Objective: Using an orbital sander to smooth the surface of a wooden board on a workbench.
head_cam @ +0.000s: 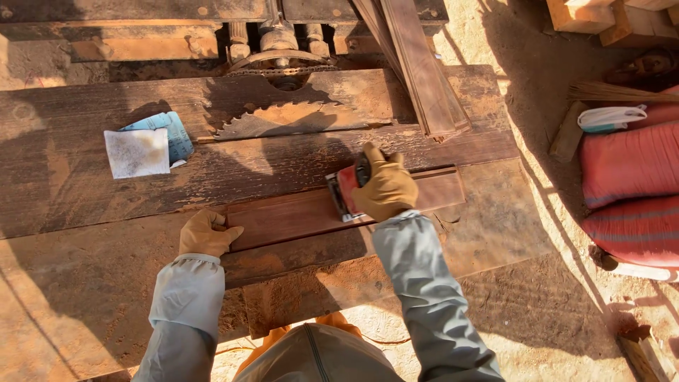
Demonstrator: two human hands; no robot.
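A long reddish-brown wooden board point(283, 219) lies across a dusty wooden bench point(71, 191). My right hand point(385, 187), in a tan work glove, grips a red hand sander point(343, 191) that rests on the board's right half. My left hand point(206, 233), also gloved, presses down on the board's left end with fingers curled over its edge. Both arms wear grey sleeves.
A bare circular saw blade point(290, 119) sticks up through the bench just beyond the board. Sheets of sandpaper point(145, 147) lie at the back left. Planks point(417, 64) lean at the back right. Striped red sacks point(633, 191) sit on the sandy ground to the right.
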